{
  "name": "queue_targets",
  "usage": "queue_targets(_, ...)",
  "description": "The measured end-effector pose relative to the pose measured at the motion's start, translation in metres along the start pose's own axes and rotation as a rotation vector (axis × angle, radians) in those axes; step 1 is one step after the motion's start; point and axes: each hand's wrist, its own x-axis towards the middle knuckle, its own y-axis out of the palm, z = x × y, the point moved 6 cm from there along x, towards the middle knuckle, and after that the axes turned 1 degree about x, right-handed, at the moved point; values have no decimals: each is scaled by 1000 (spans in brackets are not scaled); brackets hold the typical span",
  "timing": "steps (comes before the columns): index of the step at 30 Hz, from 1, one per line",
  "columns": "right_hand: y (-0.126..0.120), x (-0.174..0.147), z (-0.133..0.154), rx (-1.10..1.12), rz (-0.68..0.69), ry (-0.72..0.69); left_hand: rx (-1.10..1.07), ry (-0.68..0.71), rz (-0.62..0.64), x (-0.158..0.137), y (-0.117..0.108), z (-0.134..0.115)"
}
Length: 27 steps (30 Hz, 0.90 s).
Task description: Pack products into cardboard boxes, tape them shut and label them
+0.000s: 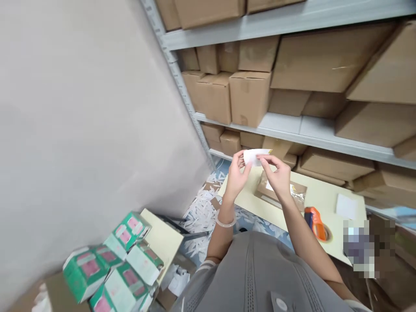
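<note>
Between my two hands is a small white paper label (251, 157) with a yellow mark at its right corner. My left hand (238, 171) pinches its left side between thumb and fingers. On its right part the fingers of my right hand (276, 171) are closed. Under my right forearm a brown parcel (264, 194) lies on the pale table (247, 199), with a white label and a shiny clear wrapping on it. To the right of my forearm sits an orange tape dispenser (316, 223) with a tape roll.
Metal shelves (286, 134) full of cardboard boxes (249, 97) stand behind the table. A white paper sheet (346, 206) lies at the table's right. Paper strips (203, 210) litter the floor. Green and white boxes (125, 264) are piled at the lower left, near the wall (81, 108).
</note>
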Motion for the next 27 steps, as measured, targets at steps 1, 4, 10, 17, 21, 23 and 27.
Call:
queue_targets(1, -15, 0, -3, -45, -74, -13, -36, -20, 38, 3, 9, 1)
queue_targets(4, -62, -4, -19, -139, -301, 17, -117, -71, 138, 11, 34, 2)
queue_targets(10, -123, -21, -63, 114, -389, 264, -179, -165, 269, 17, 79, 14)
queue_targets(17, -150, -41, -76, 186, -502, 360, -230, -194, 337, 17, 112, 32)
queue_targets(21, -152, -42, -80, 174, -522, 378, -173, -227, 271, 20, 115, 53)
queue_targets(23, -150, -43, -85, 149, -520, 393, -148, -240, 240, 20, 113, 63)
queue_targets(27, -144, -44, -103, 97, -503, 415, -143, -242, 199, 20, 112, 85)
